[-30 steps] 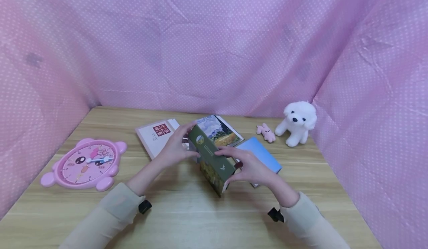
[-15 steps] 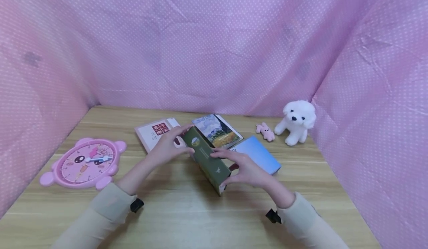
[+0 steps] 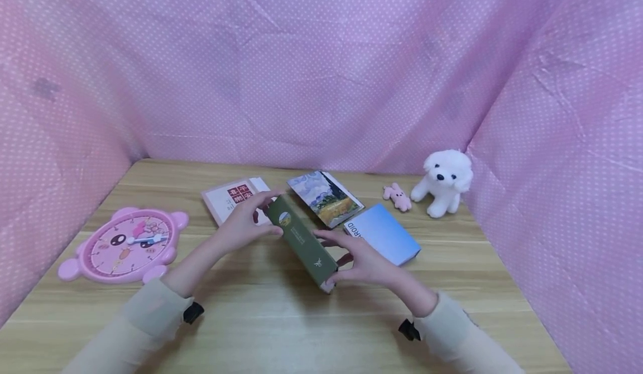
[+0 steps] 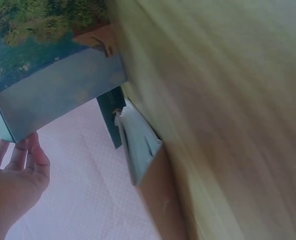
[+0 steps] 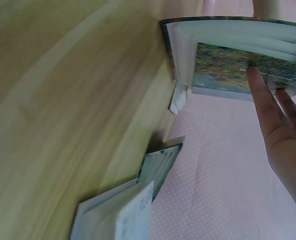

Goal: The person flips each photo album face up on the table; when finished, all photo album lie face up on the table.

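Note:
A thick green book (image 3: 301,243) stands tilted on the table with its spine turned up toward the head camera. My left hand (image 3: 240,226) holds its far left end, thumb at the spine side; in the left wrist view, the left fingers (image 4: 30,155) bend at a corner of the painted cover. At the near right end, my right hand (image 3: 364,259) grips the same book, the thumb by the bottom corner. The right wrist view has right fingers (image 5: 260,90) against the other cover, with pale page edges showing. The right thumb is mostly hidden there.
Behind lie a white book with red characters (image 3: 221,201), a landscape-painting book (image 3: 326,198) and a blue book (image 3: 387,234). A pink bear-shaped clock (image 3: 130,245) lies left. A small pink toy (image 3: 398,196) and white plush dog (image 3: 444,181) sit at the back right.
Both hands have moved the green book left and lower toward the table. It has turned so that its spine faces up and its front cover is no longer seen from the head.

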`<state>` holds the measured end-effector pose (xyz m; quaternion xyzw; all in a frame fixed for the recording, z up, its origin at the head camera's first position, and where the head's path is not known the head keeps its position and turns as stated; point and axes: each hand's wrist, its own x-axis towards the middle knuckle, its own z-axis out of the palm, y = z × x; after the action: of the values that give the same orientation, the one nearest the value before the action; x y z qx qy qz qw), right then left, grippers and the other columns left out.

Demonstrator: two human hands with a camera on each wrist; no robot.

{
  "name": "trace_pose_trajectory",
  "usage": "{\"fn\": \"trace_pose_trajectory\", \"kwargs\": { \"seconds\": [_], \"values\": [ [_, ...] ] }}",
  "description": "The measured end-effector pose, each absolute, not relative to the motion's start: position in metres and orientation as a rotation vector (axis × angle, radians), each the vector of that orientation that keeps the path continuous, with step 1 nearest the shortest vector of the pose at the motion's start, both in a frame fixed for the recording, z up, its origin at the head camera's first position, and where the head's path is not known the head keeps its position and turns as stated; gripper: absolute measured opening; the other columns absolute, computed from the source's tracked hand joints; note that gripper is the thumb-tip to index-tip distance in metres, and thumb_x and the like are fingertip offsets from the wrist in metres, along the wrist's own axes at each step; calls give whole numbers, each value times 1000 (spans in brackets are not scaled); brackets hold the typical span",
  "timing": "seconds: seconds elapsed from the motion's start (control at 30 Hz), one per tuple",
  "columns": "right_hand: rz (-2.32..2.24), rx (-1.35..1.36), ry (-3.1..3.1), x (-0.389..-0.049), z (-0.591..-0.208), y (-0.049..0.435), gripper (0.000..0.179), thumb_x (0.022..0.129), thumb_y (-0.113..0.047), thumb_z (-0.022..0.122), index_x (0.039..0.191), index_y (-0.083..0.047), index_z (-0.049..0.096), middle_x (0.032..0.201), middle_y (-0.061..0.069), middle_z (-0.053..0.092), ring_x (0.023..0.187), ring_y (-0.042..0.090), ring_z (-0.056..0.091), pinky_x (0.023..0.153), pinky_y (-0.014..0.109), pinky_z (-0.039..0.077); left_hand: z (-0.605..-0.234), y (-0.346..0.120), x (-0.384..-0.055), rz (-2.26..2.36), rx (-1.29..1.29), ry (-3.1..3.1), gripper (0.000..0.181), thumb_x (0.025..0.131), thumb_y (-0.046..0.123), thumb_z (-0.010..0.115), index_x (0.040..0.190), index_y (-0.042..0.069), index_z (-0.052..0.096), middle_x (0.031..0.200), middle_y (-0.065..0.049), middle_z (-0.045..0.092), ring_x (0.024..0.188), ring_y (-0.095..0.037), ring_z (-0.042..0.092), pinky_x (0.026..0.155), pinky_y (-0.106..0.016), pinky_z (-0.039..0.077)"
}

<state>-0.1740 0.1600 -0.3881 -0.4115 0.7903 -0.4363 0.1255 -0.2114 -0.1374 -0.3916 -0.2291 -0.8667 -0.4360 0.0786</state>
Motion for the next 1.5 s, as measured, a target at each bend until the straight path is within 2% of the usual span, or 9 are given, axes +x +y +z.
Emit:
{"fn": "trace_pose_trajectory", "kwargs": {
  "seconds": [0.3, 0.47, 0.57, 0.8, 0.97, 1.13, 1.2, 1.37, 1.5],
  "values": [
    [-1217, -1163, 2166, -176, -412, 159, 83, 78, -22, 78, 147, -28, 31, 147, -2, 38, 122, 27, 51, 76, 28, 57, -397, -147, -209, -1285, -699, -2608, 79, 62, 30, 87, 132, 16, 52, 98, 1, 64, 86, -15, 53, 67, -28, 46],
    [-1192, -1203, 2100, -176, -419, 158, 83, 81, -18, 75, 148, -24, 28, 150, 4, 34, 123, 32, 50, 78, 28, 57, -399, -151, -206, -1258, -697, -2623, 79, 59, 31, 88, 129, 15, 54, 98, -1, 64, 85, -17, 53, 68, -35, 46],
    [-1184, -1197, 2097, -176, -420, 157, 82, 81, -19, 75, 148, -25, 29, 150, 4, 33, 122, 33, 50, 78, 27, 56, -401, -153, -205, -1286, -697, -2625, 78, 58, 29, 88, 128, 16, 54, 99, -3, 65, 83, -17, 56, 69, -38, 48],
    [-1134, -1239, 2160, -176, -420, 157, 81, 80, -19, 76, 147, -23, 32, 147, 4, 36, 120, 28, 52, 74, 24, 56, -407, -157, -204, -1298, -696, -2641, 76, 59, 29, 88, 125, 16, 55, 103, -4, 66, 79, -15, 62, 60, -25, 48],
    [-1055, -1294, 2237, -175, -421, 158, 80, 79, -23, 77, 146, -19, 34, 146, 7, 37, 121, 26, 49, 73, 20, 56, -408, -159, -201, -1346, -645, -2679, 70, 62, 31, 87, 123, 19, 57, 99, -1, 66, 78, -14, 62, 62, -24, 51],
    [-892, -1425, 2397, -176, -422, 160, 80, 78, -37, 77, 145, -20, 37, 144, 8, 41, 128, 25, 44, 89, 29, 52, -405, -158, -196, -1433, -578, -2746, 63, 66, 37, 84, 121, 24, 57, 99, 1, 64, 82, -16, 60, 68, -30, 53],
    [-841, -1448, 2436, -176, -422, 160, 80, 77, -41, 76, 144, -21, 38, 144, 7, 41, 129, 24, 43, 95, 32, 49, -404, -158, -196, -1426, -586, -2760, 61, 69, 40, 82, 122, 21, 57, 100, -1, 63, 82, -17, 60, 69, -31, 53],
    [-763, -1442, 2473, -177, -423, 160, 80, 77, -45, 75, 144, -23, 37, 145, 5, 40, 131, 22, 41, 102, 39, 44, -405, -161, -197, -1422, -621, -2794, 57, 73, 41, 78, 120, 15, 58, 96, -3, 64, 78, -17, 60, 67, -30, 52],
    [-727, -1430, 2478, -178, -425, 159, 80, 76, -45, 76, 144, -24, 38, 146, 2, 39, 132, 21, 40, 103, 40, 42, -409, -167, -200, -1420, -661, -2838, 54, 74, 43, 77, 118, 18, 59, 98, -1, 64, 79, -16, 59, 69, -30, 52]
  ]
}}
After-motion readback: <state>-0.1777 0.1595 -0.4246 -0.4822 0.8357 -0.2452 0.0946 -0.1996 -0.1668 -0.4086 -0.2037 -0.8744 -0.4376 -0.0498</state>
